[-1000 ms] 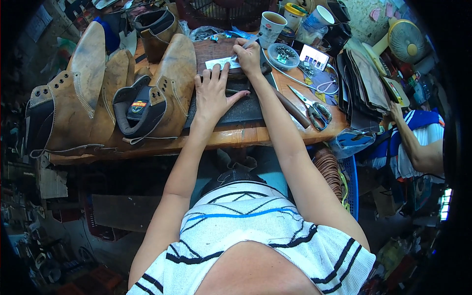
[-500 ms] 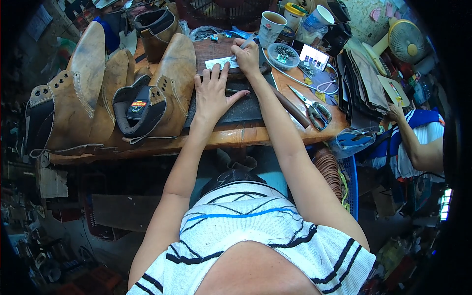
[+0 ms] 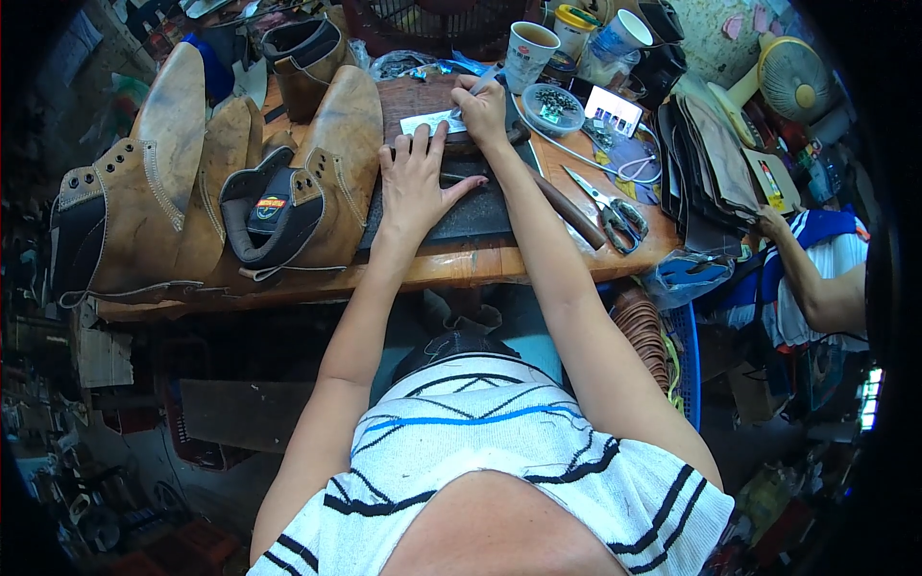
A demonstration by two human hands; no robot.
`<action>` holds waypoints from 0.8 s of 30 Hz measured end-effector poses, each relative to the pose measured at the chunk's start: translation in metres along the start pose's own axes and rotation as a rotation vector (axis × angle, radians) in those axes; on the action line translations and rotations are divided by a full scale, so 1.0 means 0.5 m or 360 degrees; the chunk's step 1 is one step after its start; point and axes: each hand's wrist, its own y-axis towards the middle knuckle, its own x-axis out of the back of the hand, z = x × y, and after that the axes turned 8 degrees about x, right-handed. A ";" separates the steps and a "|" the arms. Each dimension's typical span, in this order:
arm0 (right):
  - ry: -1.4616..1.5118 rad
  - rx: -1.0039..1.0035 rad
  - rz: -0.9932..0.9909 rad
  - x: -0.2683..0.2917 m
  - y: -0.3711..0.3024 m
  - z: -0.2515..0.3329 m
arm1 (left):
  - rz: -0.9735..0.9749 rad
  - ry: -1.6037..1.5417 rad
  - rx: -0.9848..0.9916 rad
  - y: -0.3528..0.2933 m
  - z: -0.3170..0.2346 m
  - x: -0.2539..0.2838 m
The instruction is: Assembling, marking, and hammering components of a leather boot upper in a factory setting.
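Observation:
My left hand [image 3: 413, 182] lies open with its fingers spread. Its fingertips rest on the lower edge of a small white slip of paper [image 3: 429, 123], and its thumb points right across a dark board [image 3: 461, 219]. A grey pen [image 3: 491, 75] is closed in the fingers of my right hand [image 3: 481, 110], at the right end of the slip. The pen's tip is hidden behind that hand. Just right of my right forearm lie a dark handle-like rod [image 3: 567, 209] and a pair of scissors [image 3: 622, 226] with dark wrapped handles.
Unfinished brown leather boot uppers [image 3: 341, 144] fill the table's left side. Behind my right hand stand a paper cup [image 3: 530, 60], a tub of small metal pieces [image 3: 553, 108] and a lit phone [image 3: 613, 110]. A leather stack [image 3: 715, 158] sits right, touched by another person's hand [image 3: 771, 221].
The other person's hand at the right and the card beside it have shifted slightly. My own hands, the pen and the paper look almost unmoved.

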 end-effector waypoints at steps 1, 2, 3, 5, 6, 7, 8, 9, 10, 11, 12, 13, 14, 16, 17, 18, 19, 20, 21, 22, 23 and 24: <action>0.0014 0.0005 -0.0003 0.000 0.000 -0.002 | -0.0004 -0.0005 -0.0003 0.000 0.000 0.000; 0.0014 0.0005 -0.0004 0.001 0.000 -0.005 | -0.0004 -0.0005 -0.0004 0.000 0.000 0.000; 0.0009 -0.0006 0.0021 0.001 0.000 -0.001 | -0.0004 0.0002 -0.0002 0.000 0.000 0.001; 0.0005 -0.0016 0.0047 0.000 0.001 0.007 | -0.0004 0.0011 0.0002 -0.001 0.002 0.001; 0.0008 -0.0017 0.0027 0.001 0.000 0.010 | -0.0010 0.0013 0.0004 -0.001 0.001 0.001; 0.0010 -0.0017 0.0007 0.001 -0.001 0.012 | -0.0016 0.0016 0.0006 -0.002 0.000 0.002; 0.0010 -0.0018 0.0008 0.001 -0.002 0.015 | -0.0015 0.0016 0.0006 -0.003 0.001 0.001; 0.0008 -0.0020 0.0002 0.002 -0.002 0.013 | -0.0019 0.0009 0.0004 -0.002 0.000 0.000; 0.0005 -0.0021 -0.0004 0.003 -0.002 0.011 | -0.0022 0.0002 0.0001 -0.001 0.000 -0.001; 0.0004 -0.0020 -0.0005 0.002 -0.001 0.009 | -0.0023 0.0002 0.0000 -0.002 0.000 0.000; 0.0020 -0.0016 -0.0009 0.002 0.000 0.006 | -0.0027 0.0017 -0.0003 -0.002 -0.001 0.000; 0.0036 -0.0012 -0.0013 0.002 0.000 0.002 | -0.0032 0.0033 -0.0007 -0.002 -0.002 0.000; 0.0035 -0.0012 -0.0015 0.003 -0.001 -0.001 | -0.0032 0.0032 -0.0009 -0.002 -0.002 0.000; 0.0029 -0.0026 -0.0032 0.000 -0.002 0.006 | -0.0046 0.0018 -0.0009 -0.002 0.000 -0.001; 0.0032 -0.0026 -0.0030 0.000 -0.001 0.010 | -0.0046 0.0020 -0.0007 -0.002 0.001 -0.001; 0.0035 -0.0036 -0.0024 0.001 -0.002 0.009 | -0.0030 0.0034 -0.0001 -0.002 0.001 0.001; 0.0040 -0.0045 -0.0017 0.002 -0.002 0.011 | -0.0014 0.0049 0.0004 -0.002 0.001 0.003; 0.0044 -0.0045 -0.0016 0.002 -0.001 0.008 | -0.0014 0.0052 0.0006 -0.001 0.003 0.002; 0.0092 -0.0014 0.0013 0.003 0.002 0.003 | -0.0027 0.0032 0.0000 0.000 0.003 0.000; 0.0141 0.0018 0.0043 0.003 0.003 0.000 | -0.0041 0.0013 -0.0006 0.001 0.003 -0.002; 0.0144 0.0021 0.0042 0.000 0.002 -0.004 | -0.0044 0.0016 -0.0006 0.000 0.004 -0.004; 0.0244 -0.0012 -0.0010 -0.005 0.005 0.002 | -0.0062 0.0015 -0.0009 0.000 0.006 -0.005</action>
